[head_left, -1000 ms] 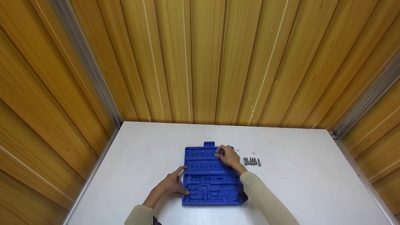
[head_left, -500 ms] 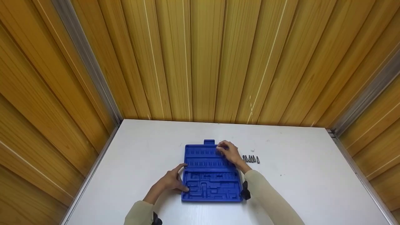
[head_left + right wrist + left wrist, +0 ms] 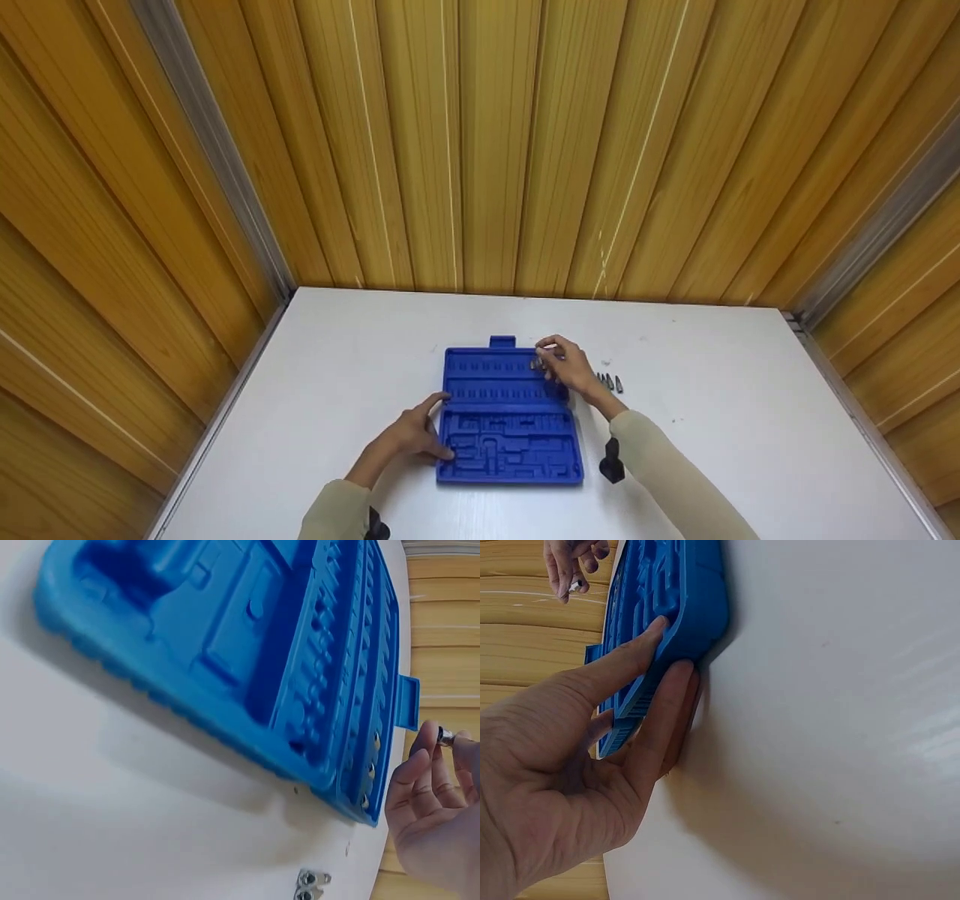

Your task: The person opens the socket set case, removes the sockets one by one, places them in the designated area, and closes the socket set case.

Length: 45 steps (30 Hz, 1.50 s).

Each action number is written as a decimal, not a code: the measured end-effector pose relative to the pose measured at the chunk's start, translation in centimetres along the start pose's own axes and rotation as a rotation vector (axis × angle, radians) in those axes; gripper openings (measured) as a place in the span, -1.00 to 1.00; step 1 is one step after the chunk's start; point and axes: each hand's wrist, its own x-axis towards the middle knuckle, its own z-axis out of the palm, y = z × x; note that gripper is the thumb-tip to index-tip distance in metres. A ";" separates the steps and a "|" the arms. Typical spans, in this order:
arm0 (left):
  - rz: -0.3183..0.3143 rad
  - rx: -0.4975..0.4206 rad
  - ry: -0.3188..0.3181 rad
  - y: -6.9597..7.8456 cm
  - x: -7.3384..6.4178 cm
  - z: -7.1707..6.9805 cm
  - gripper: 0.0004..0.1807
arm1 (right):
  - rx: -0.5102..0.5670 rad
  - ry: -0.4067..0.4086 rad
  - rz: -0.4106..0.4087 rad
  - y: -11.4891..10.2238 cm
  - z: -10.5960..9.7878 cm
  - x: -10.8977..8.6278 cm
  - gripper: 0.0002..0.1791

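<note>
An unfolded blue plastic tool case point(image 3: 510, 457) lies on the white table, its moulded slots facing up. My left hand point(image 3: 411, 435) grips its left side; in the left wrist view the thumb point(image 3: 630, 660) presses the rim and the fingers lie against the outer wall. Over the case's far right corner, my right hand point(image 3: 568, 367) pinches a small silver metal socket point(image 3: 445, 737) between thumb and fingertip, apart from the case. Small metal pieces point(image 3: 371, 771) sit at the right end of the case's far row.
Several more small metal sockets point(image 3: 611, 382) stand on the table right of the case, partly hidden by my right hand in the head view. The case's latch tab point(image 3: 502, 342) sticks out at the far edge. Wood-patterned panels point(image 3: 487, 150) close off the back and sides.
My right hand has shifted rightward along the case's far row, uncovering more slots and covering part of the loose sockets. The left hand has kept its grip on the case.
</note>
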 end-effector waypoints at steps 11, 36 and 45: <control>0.003 0.008 0.003 -0.3 0.3 -0.2 0.11 | 0.046 0.030 0.053 1.1 -2.9 -0.7 -0.69; -0.002 0.024 0.005 0.2 0.2 0.2 0.11 | 0.018 -0.122 0.095 4.4 -11.3 -4.1 -0.42; 0.031 0.052 0.006 0.0 -0.1 -0.1 0.09 | -0.067 -0.088 0.059 6.1 -12.7 -5.1 -0.48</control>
